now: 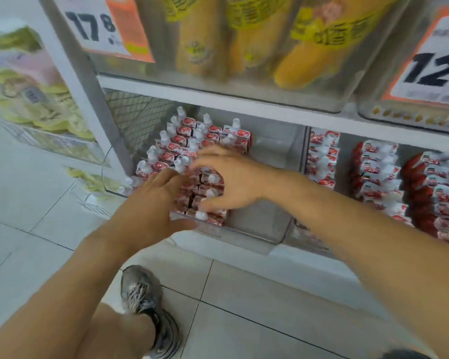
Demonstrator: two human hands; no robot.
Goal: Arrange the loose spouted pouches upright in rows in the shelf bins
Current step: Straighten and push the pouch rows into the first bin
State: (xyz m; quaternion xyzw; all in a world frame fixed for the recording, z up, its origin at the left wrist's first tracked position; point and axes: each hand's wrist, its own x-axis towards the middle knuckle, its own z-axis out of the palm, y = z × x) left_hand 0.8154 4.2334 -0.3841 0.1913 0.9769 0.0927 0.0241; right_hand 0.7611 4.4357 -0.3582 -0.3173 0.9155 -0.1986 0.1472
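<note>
both hands reach into the clear bin [259, 229] on the lower shelf. the left hand [153, 200] lies flat, fingers straight, against the pouches [192, 141], its grip released. the right hand [231, 182] spreads over the front rows, fingers loosely curved on the caps, grasping nothing. more pouches [373, 172] fill the bins to the right.

A shop: white metal shelving [218, 99] carries clear plastic bins [257, 224] of packaged goods, with large orange-and-white price cards [106, 24] hung above a pale tiled floor [244, 320]
</note>
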